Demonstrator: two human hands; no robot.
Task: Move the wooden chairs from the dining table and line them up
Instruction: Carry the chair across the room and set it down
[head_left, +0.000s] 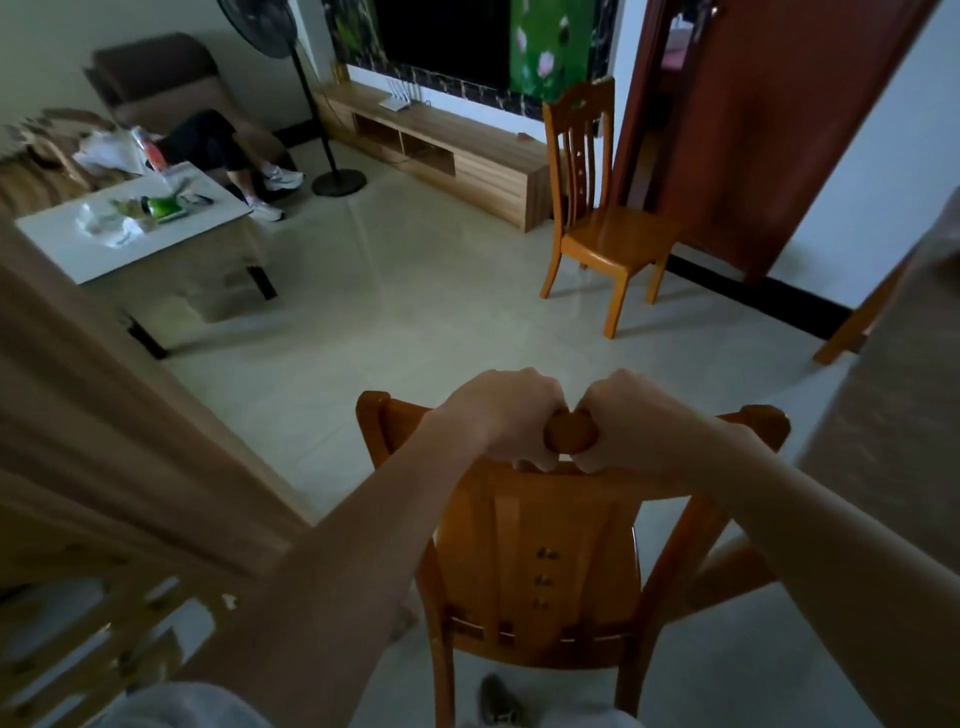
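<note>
A wooden chair (540, 561) fills the lower middle of the head view, its back towards me. My left hand (501, 415) and my right hand (631, 421) both grip the top rail of its backrest, side by side at the centre. A second wooden chair (602, 234) stands apart on the tiled floor at the back right, beside the red-brown door. The dining table (893, 395) shows only as a blurred edge at the right, and a chair leg (857, 322) shows behind it.
A wooden partition (104, 467) rises close on my left. Behind it stands a white coffee table (130, 234) with clutter. A seated person's legs (223, 150), a standing fan (322, 130) and a long TV cabinet (457, 150) line the back. Open tiled floor (415, 291) lies ahead.
</note>
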